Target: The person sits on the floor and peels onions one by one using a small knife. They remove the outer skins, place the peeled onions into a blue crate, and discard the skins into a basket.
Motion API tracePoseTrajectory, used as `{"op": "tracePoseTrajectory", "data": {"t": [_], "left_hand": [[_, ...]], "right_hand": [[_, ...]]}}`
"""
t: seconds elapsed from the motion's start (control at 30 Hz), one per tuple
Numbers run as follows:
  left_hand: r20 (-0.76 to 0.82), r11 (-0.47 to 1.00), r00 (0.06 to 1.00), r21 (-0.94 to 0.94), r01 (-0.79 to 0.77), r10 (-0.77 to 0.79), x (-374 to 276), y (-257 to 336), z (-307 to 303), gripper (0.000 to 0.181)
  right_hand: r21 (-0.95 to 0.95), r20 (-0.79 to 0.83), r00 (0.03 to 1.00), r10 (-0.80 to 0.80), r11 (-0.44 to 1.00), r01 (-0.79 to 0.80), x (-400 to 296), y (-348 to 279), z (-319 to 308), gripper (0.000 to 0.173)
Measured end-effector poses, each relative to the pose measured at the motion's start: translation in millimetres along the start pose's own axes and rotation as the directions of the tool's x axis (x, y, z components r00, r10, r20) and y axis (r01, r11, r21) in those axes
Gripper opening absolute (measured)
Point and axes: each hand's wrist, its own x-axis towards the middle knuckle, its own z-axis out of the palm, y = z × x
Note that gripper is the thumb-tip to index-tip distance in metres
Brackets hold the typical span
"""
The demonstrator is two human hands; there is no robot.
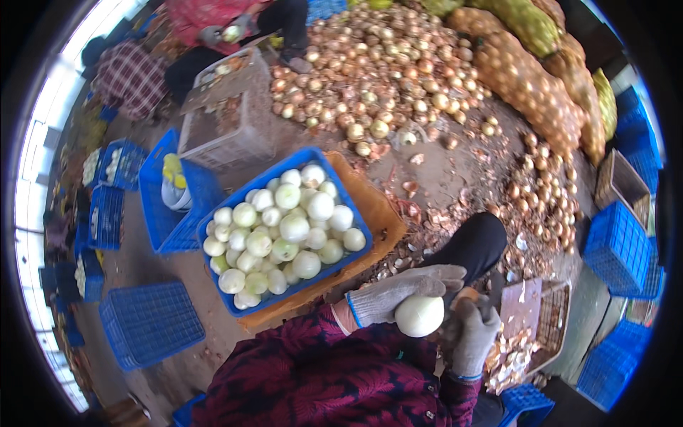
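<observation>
My left hand (408, 291), in a pale knit glove with a blue-edged cuff, holds a peeled white onion (420, 317) over my lap. Close beside it on the right is my gloved right hand (474, 333), its fingers bent around what looks like a knife (497, 288) with a dark blade. A bit of orange-brown onion skin (466, 295) shows at its fingertips. In front of me to the left, a blue plastic crate (349, 198) is heaped with peeled onions (294, 228). An orange mesh sack (385, 224) lies under the crate.
A large heap of unpeeled onions (373, 69) covers the floor ahead, beside full mesh sacks (528, 85). A crate with a board (520, 307) and onion skins (509, 357) stands at my right. Left are a blue crate (152, 323) and a grey bin (229, 128). Another person (213, 21) sits ahead.
</observation>
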Motion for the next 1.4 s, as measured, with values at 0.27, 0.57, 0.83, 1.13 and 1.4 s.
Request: {"op": "tracePoseTrajectory", "data": {"t": [0.27, 0.57, 0.83, 1.13, 1.4], "left_hand": [[-0.311, 0.904, 0.866, 0.305, -0.301, 0.393, -101.2, 28.9, -92.0, 0.05], [-0.695, 0.587, -0.024, 0.625, -0.514, 0.719, -276.4, 114.6, -218.3, 0.045], [-0.544, 0.502, -0.07, 0.81, -0.304, 0.836, -260.4, 109.4, -288.7, 0.037], [-0.566, 0.58, 0.134, 0.808, -0.105, 0.814, -118.1, 199.3, -285.0, 0.045], [-0.448, 0.305, 0.36, 0.869, 0.389, 0.818, -58.4, 198.8, -317.7, 0.041]], "right_hand": [[0.185, -0.415, 0.909, 0.02, 0.981, 0.063, 21.1, 11.4, -59.2, 0.023], [0.154, -0.573, 0.811, 0.119, 0.987, -0.037, 35.8, 85.4, -159.1, 0.012], [0.089, -0.601, 0.797, 0.062, 0.996, -0.01, 34.5, 129.6, -183.7, 0.03], [0.247, -0.663, 0.722, 0.199, 0.968, -0.04, 20.9, 160.6, -212.3, 0.032], [0.266, -0.711, 0.656, 0.253, 0.96, -0.082, 16.3, 183.0, -219.6, 0.035]]}}
